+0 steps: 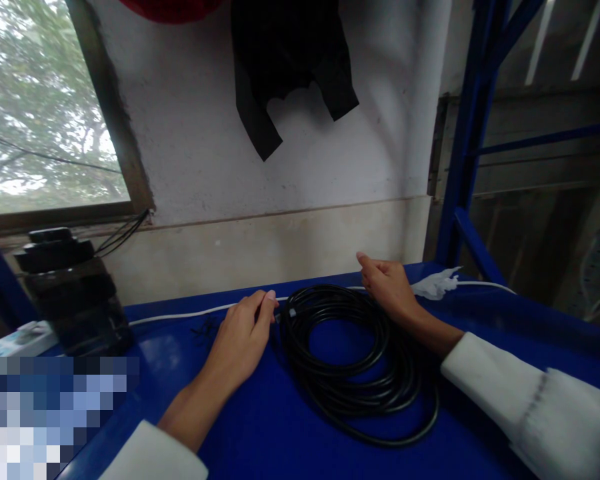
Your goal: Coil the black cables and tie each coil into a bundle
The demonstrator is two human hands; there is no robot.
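A coil of black cable (410,393) lies on the blue tabletop (260,427), its loops partly spread to the lower right. At the coil's upper left, my left hand (245,333) has its fingers closed together close to a small pale fitting (293,313) on the cable. What those fingers pinch, if anything, is hidden. Above the coil's upper right, my right hand (389,285) is closed, with one digit pointing up and left. Its palm side is turned away, so its contents do not show.
A dark water bottle (75,293) and a white power strip (25,340) stand at the left. A white cord (180,315) runs along the back edge, past crumpled white plastic (436,285). Small black strips (205,329) lie beside my left hand. Blue posts (463,147) rise at the right.
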